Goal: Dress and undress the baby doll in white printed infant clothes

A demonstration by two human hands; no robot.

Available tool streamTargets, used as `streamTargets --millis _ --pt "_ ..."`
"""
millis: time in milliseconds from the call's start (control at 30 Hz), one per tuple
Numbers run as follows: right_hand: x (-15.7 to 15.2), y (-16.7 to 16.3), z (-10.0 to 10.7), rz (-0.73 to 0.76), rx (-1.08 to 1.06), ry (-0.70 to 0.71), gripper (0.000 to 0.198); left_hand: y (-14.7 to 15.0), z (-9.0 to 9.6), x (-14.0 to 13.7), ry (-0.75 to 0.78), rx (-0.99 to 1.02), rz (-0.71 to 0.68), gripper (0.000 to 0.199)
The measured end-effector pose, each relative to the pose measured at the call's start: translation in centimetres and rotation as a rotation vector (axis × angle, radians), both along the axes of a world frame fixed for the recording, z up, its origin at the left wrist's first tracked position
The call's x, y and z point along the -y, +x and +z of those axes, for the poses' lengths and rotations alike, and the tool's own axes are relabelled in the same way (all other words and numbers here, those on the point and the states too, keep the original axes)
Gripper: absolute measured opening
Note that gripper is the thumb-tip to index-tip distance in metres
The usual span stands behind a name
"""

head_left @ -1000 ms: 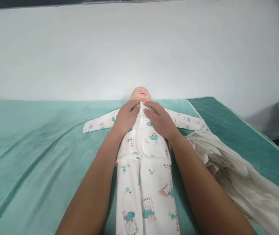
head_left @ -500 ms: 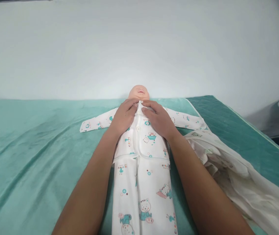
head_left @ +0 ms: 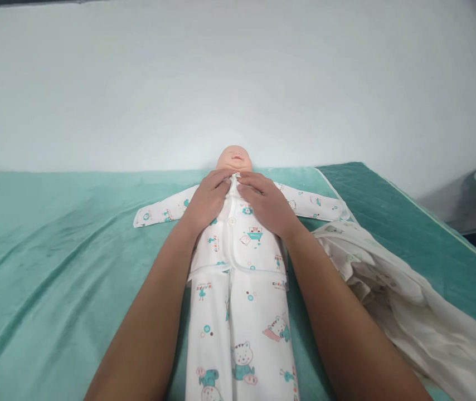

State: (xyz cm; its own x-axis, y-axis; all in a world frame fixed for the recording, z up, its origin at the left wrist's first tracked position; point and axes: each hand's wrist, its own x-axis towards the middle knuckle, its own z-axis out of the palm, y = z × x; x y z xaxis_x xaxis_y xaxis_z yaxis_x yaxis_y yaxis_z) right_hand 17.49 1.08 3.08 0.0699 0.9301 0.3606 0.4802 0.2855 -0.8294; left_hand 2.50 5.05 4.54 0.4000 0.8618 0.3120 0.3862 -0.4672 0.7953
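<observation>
A doll in a white jacket is being supported face up by a green cover. The jacket's neck is being touched by the left hand and right hand; any pinching cannot be told. Crumpled fabric is being supported nearby.

White cartoon-print jacket, white cat-print trousers, teal sheet

pale wall, softly lit | creased green cover | darker green cover
</observation>
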Motion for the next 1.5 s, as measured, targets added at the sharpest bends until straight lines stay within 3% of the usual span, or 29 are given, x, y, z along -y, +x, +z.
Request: streamTargets --millis 167,267,467,800,1100,1300,1500 --pt "-0.04 -0.02 -0.32 -0.012 -0.018 0.001 0.024 0.09 -0.04 0.09 0.046 -0.042 0.013 0.041" --pt "0.14 -0.10 -0.41 -0.066 -0.076 -0.037 0.034 0.16 -0.05 0.16 0.058 -0.036 0.025 0.041" --pt "0.05 0.06 -0.28 0.018 0.042 -0.066 0.051 0.13 -0.12 0.16 0.060 -0.104 0.005 0.041" --pt "0.10 -0.07 -0.34 -0.022 0.096 -0.003 0.044 0.38 -0.18 0.43 0.039 -0.016 0.115 0.036" --pt "0.13 -0.18 -0.39 -0.047 0.070 0.053 0.036 0.32 -0.23 0.30 0.053 0.020 0.092 0.034" --pt "0.15 -0.23 -0.47 -0.058 0.071 0.063 0.031 0.39 -0.29 0.48 0.017 0.095 0.181 0.020" --pt "0.10 -0.20 -0.61 -0.074 -0.003 0.122 0.028 0.34 -0.25 0.64 0.001 0.139 0.181 0.017"
